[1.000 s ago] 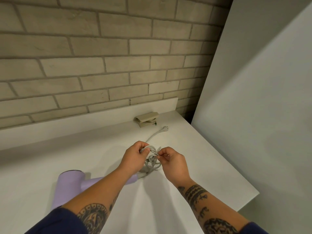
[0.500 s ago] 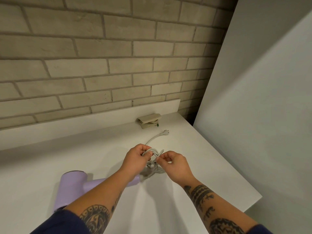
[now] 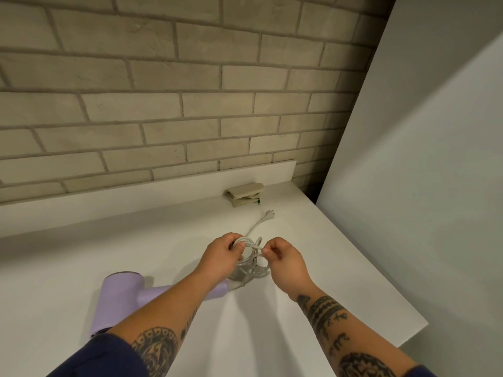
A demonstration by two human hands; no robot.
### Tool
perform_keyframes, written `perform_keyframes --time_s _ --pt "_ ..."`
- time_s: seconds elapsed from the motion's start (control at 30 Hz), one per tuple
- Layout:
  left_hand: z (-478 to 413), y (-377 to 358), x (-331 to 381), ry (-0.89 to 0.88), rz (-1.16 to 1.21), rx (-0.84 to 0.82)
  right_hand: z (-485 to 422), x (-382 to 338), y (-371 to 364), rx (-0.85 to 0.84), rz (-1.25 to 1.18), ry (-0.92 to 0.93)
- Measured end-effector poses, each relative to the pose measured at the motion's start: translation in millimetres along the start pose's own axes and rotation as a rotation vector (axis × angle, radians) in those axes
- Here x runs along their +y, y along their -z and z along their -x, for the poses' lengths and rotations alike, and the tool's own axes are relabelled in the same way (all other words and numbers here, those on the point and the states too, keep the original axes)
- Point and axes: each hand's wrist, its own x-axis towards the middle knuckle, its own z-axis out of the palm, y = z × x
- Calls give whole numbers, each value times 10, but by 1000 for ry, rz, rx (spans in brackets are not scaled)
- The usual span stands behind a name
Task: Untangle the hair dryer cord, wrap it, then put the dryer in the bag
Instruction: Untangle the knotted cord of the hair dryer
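A lilac hair dryer (image 3: 119,297) lies on the white counter (image 3: 81,254), its handle partly hidden under my left forearm. Its grey cord (image 3: 251,263) is bunched in a tangle of loops at the handle's end. My left hand (image 3: 219,255) grips loops on the tangle's left side. My right hand (image 3: 283,258) pinches a strand on the right side. A free length of cord runs away from the tangle to the plug (image 3: 269,213), which lies on the counter. A folded beige bag (image 3: 245,194) sits at the back by the wall.
A brick wall (image 3: 177,91) rises behind a low white ledge (image 3: 149,194). A tall white panel (image 3: 422,159) stands on the right. The counter's right edge (image 3: 413,333) drops off close to my right forearm.
Both hands have stayed on the tangle while the fingers worked the loops. The right hand now pinches one strand and pulls it a little to the right. The dryer has not moved.
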Motion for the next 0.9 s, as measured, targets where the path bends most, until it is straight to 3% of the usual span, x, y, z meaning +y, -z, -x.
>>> perform_keyframes --time_s 0.17,0.27,0.37,0.43,0.57,0.67,0.8,0.9 --pt "-13 51 -33 3 -62 -20 27 78 88 -36 -545 -170" --pt "-1 44 -33 -7 -87 -43 31 126 124 -48 -582 -204" --pt "2 19 -34 1 -97 -41 47 94 129 -20 -447 -139" --pt "4 -2 -21 5 -89 -47 46 38 127 25 -277 1" --pt "22 -59 42 -31 -101 -56 -28 -126 72 16 376 366" --pt "46 -90 59 -31 -103 -47 -92 -232 70 -10 728 460" --pt "46 -61 54 -38 -104 -42 -138 -225 133 -81 780 427" --pt "30 -25 72 -49 -87 -51 -151 -178 195 -15 574 303"
